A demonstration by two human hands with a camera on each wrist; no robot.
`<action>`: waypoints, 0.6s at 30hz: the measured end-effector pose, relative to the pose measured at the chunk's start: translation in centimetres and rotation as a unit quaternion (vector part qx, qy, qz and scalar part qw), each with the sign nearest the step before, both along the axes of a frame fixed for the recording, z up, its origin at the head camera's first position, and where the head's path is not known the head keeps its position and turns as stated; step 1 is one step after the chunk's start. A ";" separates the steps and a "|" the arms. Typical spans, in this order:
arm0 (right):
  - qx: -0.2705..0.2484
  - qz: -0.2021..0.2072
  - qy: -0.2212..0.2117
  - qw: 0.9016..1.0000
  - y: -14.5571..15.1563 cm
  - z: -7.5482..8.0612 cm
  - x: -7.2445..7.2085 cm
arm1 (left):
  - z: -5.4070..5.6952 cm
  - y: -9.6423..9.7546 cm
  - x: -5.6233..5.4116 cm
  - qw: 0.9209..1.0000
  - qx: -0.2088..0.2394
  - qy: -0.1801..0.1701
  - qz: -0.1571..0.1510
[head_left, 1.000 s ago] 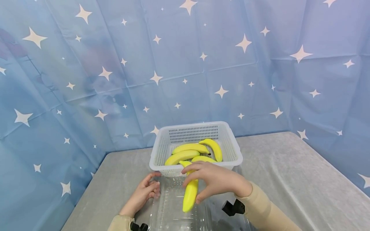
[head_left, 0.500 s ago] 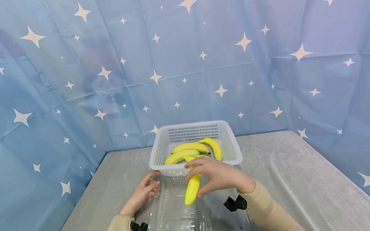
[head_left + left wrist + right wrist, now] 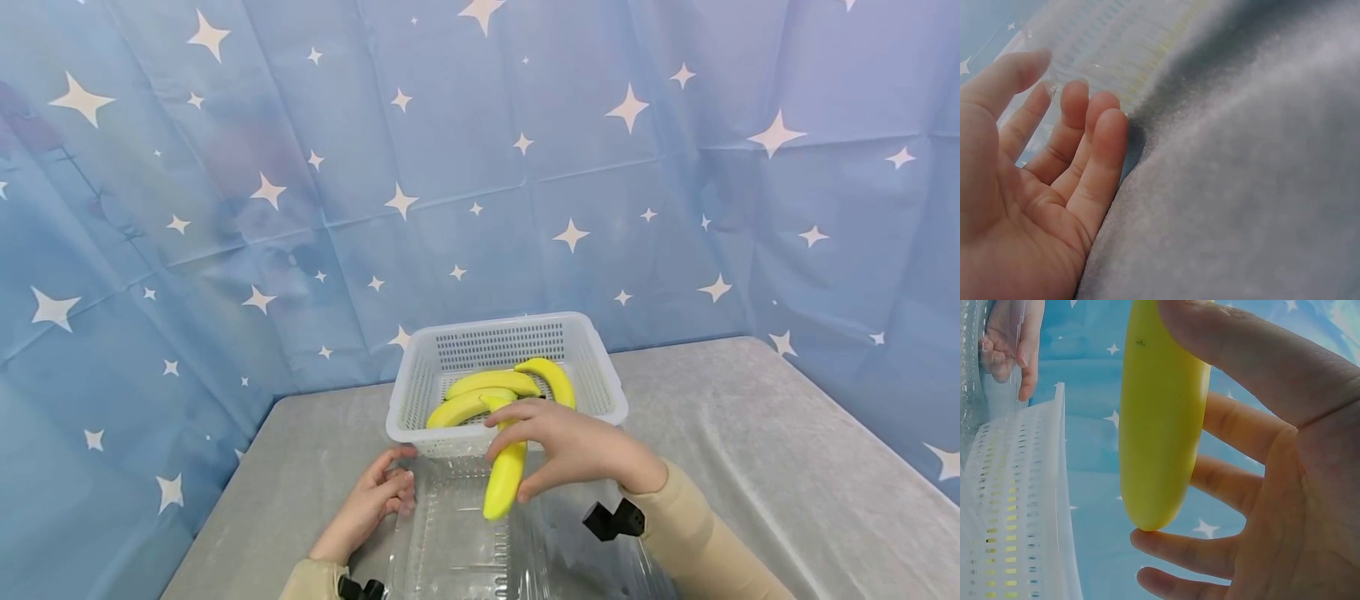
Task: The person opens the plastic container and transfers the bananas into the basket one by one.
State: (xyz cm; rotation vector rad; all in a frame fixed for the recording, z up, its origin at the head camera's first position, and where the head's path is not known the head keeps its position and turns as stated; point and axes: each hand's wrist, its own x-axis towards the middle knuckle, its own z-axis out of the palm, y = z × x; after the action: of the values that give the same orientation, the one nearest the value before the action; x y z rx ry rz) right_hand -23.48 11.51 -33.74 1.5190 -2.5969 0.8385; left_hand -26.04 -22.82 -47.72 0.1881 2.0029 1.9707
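Observation:
My right hand (image 3: 573,446) pinches a yellow banana (image 3: 506,483) between thumb and fingers, above a clear plastic container (image 3: 457,525). The banana slants, its blunt end toward me and its stem end overlapping the basket's front rim. In the right wrist view, thumb and fingers lie on opposite sides of the banana (image 3: 1160,431). My left hand (image 3: 371,500) rests at the container's left edge, fingers loosely bent and holding nothing. Behind the container stands a white plastic basket (image 3: 498,340) with several bananas (image 3: 491,383) lying in it; the right hand hides part of them.
The container's other clear half (image 3: 585,542) lies to its right, partly under my right forearm. A grey cloth (image 3: 720,433) covers the table. A blue curtain (image 3: 450,167) with white stars hangs close behind the basket.
My right hand has moved slightly away from me and to the right with the banana, toward the basket. The left hand has stayed in place.

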 end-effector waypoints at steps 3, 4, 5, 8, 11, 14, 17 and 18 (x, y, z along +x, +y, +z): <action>-0.002 -0.003 0.001 1.000 0.1 0.1 -0.1 | 0.1 0.0 0.0 1.000 0.001 0.002 0.001; -0.002 -0.004 0.002 1.000 0.1 0.1 -0.2 | 0.1 0.0 0.0 1.000 0.001 0.003 0.001; -0.001 -0.005 0.003 1.000 0.2 0.1 -0.2 | 0.1 0.0 0.0 1.000 0.000 0.004 0.000; -0.001 -0.008 0.009 1.000 0.2 0.0 -0.3 | 0.1 0.0 0.0 1.000 0.001 0.005 -0.003; 0.000 -0.011 0.010 1.000 0.3 0.0 -0.4 | 0.1 0.0 0.1 1.000 0.001 0.003 -0.005; -0.002 -0.016 0.000 1.000 0.5 -0.1 -0.5 | 0.1 0.0 0.1 1.000 0.002 0.003 -0.004; -0.006 -0.019 -0.016 1.000 0.6 -0.1 -0.6 | 0.1 0.0 0.2 1.000 0.002 0.004 -0.002; -0.007 -0.020 -0.019 1.000 0.7 -0.1 -0.7 | 0.1 0.0 0.2 1.000 0.002 0.005 -0.001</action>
State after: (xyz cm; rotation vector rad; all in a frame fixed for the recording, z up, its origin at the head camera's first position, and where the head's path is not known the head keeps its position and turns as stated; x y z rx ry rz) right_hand -24.18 12.20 -33.86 1.4571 -2.6335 0.8883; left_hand -25.88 -22.81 -47.65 0.2016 2.0032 1.9760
